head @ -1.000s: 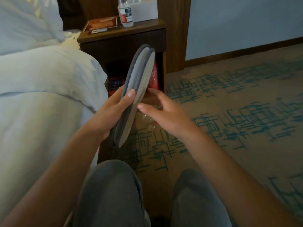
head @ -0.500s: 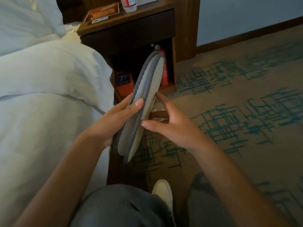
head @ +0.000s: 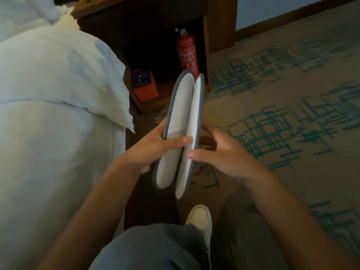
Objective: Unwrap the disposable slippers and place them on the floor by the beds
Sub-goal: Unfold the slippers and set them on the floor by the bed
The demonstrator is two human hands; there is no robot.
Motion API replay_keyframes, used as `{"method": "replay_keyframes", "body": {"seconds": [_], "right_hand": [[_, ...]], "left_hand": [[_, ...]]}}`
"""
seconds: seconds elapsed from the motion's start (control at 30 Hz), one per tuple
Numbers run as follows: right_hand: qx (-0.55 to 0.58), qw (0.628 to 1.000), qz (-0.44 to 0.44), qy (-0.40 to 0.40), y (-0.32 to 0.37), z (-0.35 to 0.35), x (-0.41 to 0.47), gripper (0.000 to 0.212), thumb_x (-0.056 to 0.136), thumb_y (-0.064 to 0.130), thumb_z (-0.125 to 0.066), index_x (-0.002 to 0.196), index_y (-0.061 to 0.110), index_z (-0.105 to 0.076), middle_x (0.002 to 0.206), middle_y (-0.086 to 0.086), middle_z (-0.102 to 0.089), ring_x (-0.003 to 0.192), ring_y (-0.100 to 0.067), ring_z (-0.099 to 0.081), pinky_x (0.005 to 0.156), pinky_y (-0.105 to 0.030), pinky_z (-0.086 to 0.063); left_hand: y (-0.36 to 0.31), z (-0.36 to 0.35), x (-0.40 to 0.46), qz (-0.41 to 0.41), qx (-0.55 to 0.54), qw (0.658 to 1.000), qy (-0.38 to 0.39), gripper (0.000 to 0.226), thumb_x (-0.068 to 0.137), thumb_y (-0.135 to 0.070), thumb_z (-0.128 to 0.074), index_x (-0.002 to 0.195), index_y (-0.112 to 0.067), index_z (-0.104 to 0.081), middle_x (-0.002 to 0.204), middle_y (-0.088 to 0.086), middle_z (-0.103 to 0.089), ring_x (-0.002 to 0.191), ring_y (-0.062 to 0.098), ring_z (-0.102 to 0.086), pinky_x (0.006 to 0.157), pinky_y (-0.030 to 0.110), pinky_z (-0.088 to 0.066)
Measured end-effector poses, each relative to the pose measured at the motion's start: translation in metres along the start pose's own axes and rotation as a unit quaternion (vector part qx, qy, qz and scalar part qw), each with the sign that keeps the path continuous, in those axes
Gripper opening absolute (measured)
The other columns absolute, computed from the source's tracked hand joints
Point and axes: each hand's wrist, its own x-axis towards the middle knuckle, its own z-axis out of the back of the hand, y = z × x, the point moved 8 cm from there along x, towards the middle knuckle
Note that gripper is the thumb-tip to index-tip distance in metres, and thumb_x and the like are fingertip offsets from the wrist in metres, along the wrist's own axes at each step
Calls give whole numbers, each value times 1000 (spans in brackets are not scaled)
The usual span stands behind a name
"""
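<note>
Two flat white disposable slippers with grey edging stand on edge in mid-air, their toes pointing away from me, spread apart like an opening book. My left hand (head: 153,147) grips the left slipper (head: 176,121), thumb across its white inner face. My right hand (head: 220,154) holds the right slipper (head: 191,152) from the right side, thumb on its edge. No wrapper is visible on them. They hang above the carpet just right of the bed.
A white-sheeted bed (head: 48,114) fills the left. A dark wooden nightstand (head: 152,22) stands ahead, with a red fire extinguisher (head: 187,51) and an orange box (head: 145,85) in its open base. Patterned carpet (head: 282,114) spreads to the right. My white shoe (head: 200,217) is below.
The two slippers, pressed together before, have been spread apart so their white inner faces show. My view has tilted down and closer to the nightstand's base.
</note>
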Motion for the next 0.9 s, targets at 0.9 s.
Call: {"method": "replay_keyframes", "body": {"seconds": [0.9], "right_hand": [[220,929,-122,-270,-103,17,-7,20,97,27,-61,108,14,-72,114,-16,-74,113,-36,-68,105,-54,-49]], "left_hand": [[106,69,6,39,-98,958,-268,35,99,-33,-58,134,-30,-57,102,-10,-64,103,22,-64,69,28,-44]]}}
